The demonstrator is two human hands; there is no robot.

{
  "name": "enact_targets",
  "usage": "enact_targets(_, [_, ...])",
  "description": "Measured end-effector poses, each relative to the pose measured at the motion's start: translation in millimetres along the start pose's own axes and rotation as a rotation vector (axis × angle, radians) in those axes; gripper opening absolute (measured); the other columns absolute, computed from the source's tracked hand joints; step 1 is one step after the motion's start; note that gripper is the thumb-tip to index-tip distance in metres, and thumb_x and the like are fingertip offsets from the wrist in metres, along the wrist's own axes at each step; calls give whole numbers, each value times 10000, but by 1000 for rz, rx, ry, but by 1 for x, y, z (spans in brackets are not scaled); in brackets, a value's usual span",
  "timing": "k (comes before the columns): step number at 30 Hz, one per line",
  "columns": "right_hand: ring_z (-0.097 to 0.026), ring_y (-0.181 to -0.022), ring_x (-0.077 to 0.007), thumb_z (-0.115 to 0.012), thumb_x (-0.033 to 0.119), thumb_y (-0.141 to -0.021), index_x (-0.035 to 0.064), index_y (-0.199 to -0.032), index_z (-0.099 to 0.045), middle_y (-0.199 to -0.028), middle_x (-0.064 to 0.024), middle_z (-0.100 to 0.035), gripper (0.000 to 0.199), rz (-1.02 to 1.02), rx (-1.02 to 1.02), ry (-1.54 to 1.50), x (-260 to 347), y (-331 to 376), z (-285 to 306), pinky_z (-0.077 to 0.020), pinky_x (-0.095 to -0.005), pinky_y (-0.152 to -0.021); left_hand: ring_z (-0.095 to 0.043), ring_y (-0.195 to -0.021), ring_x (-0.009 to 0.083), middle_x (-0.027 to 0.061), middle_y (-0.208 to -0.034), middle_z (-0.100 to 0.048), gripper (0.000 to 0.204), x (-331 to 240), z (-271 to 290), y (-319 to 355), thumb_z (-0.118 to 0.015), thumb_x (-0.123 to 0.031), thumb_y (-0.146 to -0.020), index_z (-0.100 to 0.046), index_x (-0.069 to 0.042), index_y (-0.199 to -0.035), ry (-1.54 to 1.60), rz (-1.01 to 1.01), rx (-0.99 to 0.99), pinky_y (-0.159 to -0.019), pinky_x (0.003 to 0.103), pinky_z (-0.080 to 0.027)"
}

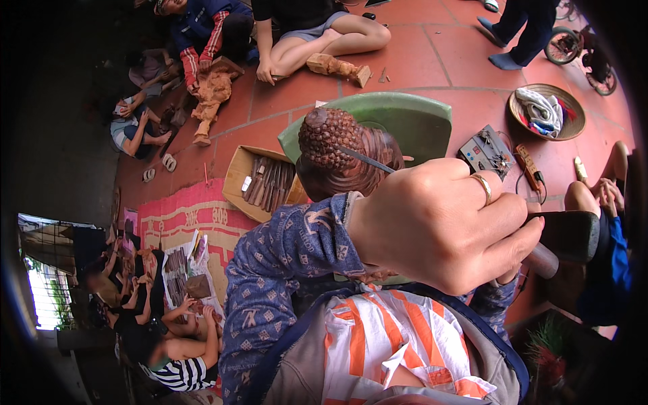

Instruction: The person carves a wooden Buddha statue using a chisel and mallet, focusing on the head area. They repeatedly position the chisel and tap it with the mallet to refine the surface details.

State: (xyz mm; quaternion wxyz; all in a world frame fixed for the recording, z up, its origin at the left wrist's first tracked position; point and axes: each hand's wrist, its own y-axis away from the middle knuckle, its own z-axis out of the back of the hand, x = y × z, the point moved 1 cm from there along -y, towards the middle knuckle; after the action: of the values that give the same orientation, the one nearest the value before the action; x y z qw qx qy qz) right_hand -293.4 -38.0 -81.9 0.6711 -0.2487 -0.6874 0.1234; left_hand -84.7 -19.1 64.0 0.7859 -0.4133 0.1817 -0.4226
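My left hand (439,226), with a ring on one finger, is closed around a chisel (368,160). Its thin blade points left and touches or nearly touches the curls of a dark brown carved wooden head (329,142). The carving tilts in front of me, against a green plastic tub or seat (422,115). To the right of my left hand is a dark block, the head of a mallet (570,236), near a round handle end (541,260). My right hand (509,274) is mostly hidden behind the left; it appears to hold the mallet.
A cardboard box (236,179) of carving tools stands left of the carving. A control box (487,154), a power strip (528,165) and a woven basket (574,121) with cloths lie right. Other people sit around with carvings (213,98) and tools on newspaper (177,275).
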Motion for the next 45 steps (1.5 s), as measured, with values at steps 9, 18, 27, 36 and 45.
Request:
enact_targets(9, [-513,-723,-127,-693,118,-818,50,-934,-491,-817,-31,-523,243,-54,223,-33,-7,17,14,-422,-302,-679,-598,-641,141,32,-756,-576,320,-3,4,9,-651,-237,-658,-660,-20,-893,157,26,199,-523,278,-485])
enact_targets(18, [-465,-623,-111,-675,181,-861,64,-901,-453,-715,-17,-490,254,21,93,-214,-7,32,-22,-393,-292,-606,-500,-522,125,6,-657,-479,379,1,-2,11,-716,-331,-665,-692,-49,-917,200,55,39,-414,244,-375])
enact_targets(27, [-460,-636,-133,-568,58,-914,40,-938,-433,-724,-64,-502,138,16,41,-78,0,30,-23,-398,-307,-636,-536,-545,131,16,-714,-514,363,3,4,9,-690,-334,-676,-655,-42,-889,167,74,78,-445,256,-434])
enact_targets(36, [-466,-656,-145,-562,31,-907,38,-929,-431,-733,-76,-507,133,147,69,23,14,17,-17,-404,-309,-657,-551,-553,128,29,-754,-553,357,3,10,9,-660,-329,-699,-637,-35,-900,257,30,-29,-438,258,-447])
enact_targets(45, [-473,-675,-158,-556,4,-900,35,-920,-428,-742,-88,-512,133,228,93,107,23,9,-15,-410,-311,-678,-545,-553,122,24,-743,-550,332,5,15,13,-653,-319,-715,-635,-39,-893,323,-8,1,-440,250,-421])
